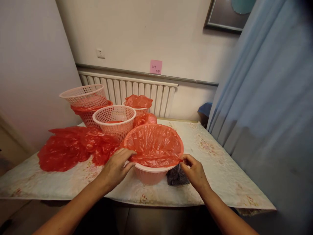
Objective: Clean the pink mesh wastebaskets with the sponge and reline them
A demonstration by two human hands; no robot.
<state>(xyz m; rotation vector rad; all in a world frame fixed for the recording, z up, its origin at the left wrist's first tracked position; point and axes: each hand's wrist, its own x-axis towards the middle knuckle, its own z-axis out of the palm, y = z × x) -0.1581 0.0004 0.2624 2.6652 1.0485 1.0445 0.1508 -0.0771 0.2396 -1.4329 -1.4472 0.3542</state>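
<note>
A pale pink plastic basket (149, 176) stands upright near the table's front edge. Lining it is a thin red plastic bag (155, 140), drawn over the back and sides of the rim. Across the front, the bag's edge stretches between my hands, and part of the white rim shows below it. At the left side of the rim, my left hand (117, 166) has the bag's edge between thumb and fingers. My right hand (194, 171) pinches the bag's edge at the right, fingertips closed. A dark bundle (178, 176) lies beside the basket, partly behind my right hand.
Crumpled red bags (70, 147) spread over the left of the flowered tablecloth (210, 156). Behind are a pink basket (114, 125), stacked baskets (85, 96) and a bag-covered basket (139, 101). A radiator (156, 98) stands at the wall; a blue curtain (264, 98) hangs right.
</note>
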